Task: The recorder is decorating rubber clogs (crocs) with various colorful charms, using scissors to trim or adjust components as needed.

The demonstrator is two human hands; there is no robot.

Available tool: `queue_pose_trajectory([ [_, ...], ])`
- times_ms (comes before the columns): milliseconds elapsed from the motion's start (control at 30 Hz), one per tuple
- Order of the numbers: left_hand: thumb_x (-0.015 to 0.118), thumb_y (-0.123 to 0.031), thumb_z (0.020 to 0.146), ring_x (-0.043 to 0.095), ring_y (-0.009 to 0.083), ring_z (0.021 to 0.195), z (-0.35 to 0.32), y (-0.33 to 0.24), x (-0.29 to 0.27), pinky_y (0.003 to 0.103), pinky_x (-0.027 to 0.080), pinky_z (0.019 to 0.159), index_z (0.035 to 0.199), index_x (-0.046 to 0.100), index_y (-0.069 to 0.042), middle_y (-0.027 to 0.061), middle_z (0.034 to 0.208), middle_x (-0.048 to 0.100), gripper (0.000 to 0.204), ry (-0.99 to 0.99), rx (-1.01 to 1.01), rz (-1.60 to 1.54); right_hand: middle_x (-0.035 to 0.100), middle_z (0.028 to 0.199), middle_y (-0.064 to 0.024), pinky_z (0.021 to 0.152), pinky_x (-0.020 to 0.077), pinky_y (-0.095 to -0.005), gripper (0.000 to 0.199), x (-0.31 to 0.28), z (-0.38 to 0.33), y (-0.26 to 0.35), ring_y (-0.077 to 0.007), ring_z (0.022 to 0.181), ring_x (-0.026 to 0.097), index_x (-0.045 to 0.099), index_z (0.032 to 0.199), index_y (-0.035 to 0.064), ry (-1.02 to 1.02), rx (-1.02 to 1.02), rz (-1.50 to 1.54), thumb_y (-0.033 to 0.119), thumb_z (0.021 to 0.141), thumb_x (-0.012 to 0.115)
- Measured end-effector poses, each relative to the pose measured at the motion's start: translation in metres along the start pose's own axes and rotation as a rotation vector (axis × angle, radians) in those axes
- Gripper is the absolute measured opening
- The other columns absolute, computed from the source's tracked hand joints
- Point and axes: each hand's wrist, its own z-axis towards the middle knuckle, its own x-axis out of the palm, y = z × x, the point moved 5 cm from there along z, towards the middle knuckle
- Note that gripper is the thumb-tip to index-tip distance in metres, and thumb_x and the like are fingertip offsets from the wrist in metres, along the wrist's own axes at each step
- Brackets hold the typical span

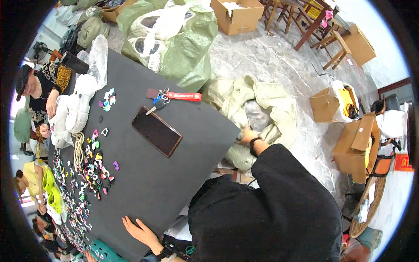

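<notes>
My left hand (142, 233) lies on the dark grey table (148, 192) near its front edge, fingers stretched and holding nothing. Beyond the table's right corner, my right hand (248, 135) reaches down to the pale green woven sack (279, 102). Its fingers look closed on the sack's near rim, though partly hidden. Inside the sack's mouth shows a clear plastic bag with greyish contents (257, 115). Small colourful shoe charms (94, 168) are strewn over the table's left side. A dark phone (157, 132) rests mid-table, with a key (159, 105) and red strap (185, 96) beside it.
White clogs (80, 105) and yellow-green clogs (53, 198) stand along the table's left side, where several people sit. A teal clog (104, 252) is at the lower edge. A big green sack (187, 52) stands behind the table; cardboard boxes (355, 148) and wooden stools are at right.
</notes>
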Motion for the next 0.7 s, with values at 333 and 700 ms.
queue_pose_trajectory([
  [333, 0.043, -0.028, 0.102, 0.039, 0.0389, 0.134, -0.008, 0.008, 0.001, 0.046, 0.030, 0.112, 0.138, 0.046, 0.004, 0.0241, 0.145, 0.041, 0.048, -0.034, -0.007, 0.013, 0.066, 0.101, -0.0225, 0.081, 0.0491, -0.0417, 0.040, 0.097, 0.020, 0.053, -0.0337, 0.096, 0.063, 0.066, 0.103, -0.0017, 0.431, -0.174, 0.665, 0.031, 0.079, 0.066],
  [700, 0.043, -0.025, 0.102, 0.038, 0.0354, 0.136, -0.002, 0.000, 0.002, 0.044, 0.028, 0.113, 0.138, 0.045, 0.003, 0.0214, 0.147, 0.041, 0.046, -0.006, -0.026, 0.017, 0.064, 0.108, -0.0129, 0.081, 0.0507, -0.0403, 0.045, 0.072, 0.071, -0.079, -0.0252, 0.089, 0.061, 0.050, 0.135, 0.0020, -0.072, 0.203, 1.849, 0.017, 0.093, 0.051],
])
